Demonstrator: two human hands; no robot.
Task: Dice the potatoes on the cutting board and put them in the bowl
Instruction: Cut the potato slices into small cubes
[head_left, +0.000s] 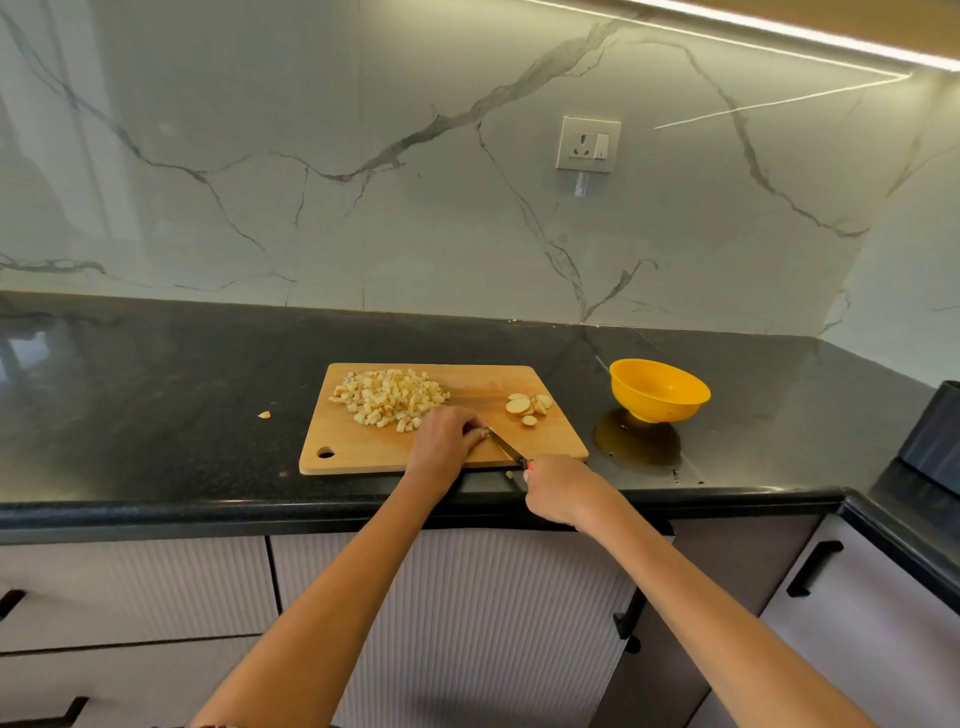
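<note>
A wooden cutting board (363, 447) lies on the black counter. A heap of diced potato (389, 397) sits on its far left part, and several round potato slices (529, 404) lie at its far right. My left hand (444, 439) curls over something near the board's front middle; what it covers is hidden. My right hand (558, 488) grips the handle of a knife (506, 447), whose blade points up-left to the fingertips of my left hand. The yellow bowl (658, 389) stands to the right of the board, apart from both hands.
One stray potato bit (265, 414) lies on the counter (156, 395) left of the board. A dark appliance (935, 441) sits at the right edge. The marble wall with a socket (588, 144) rises behind. Cabinet drawers run below the counter's front edge.
</note>
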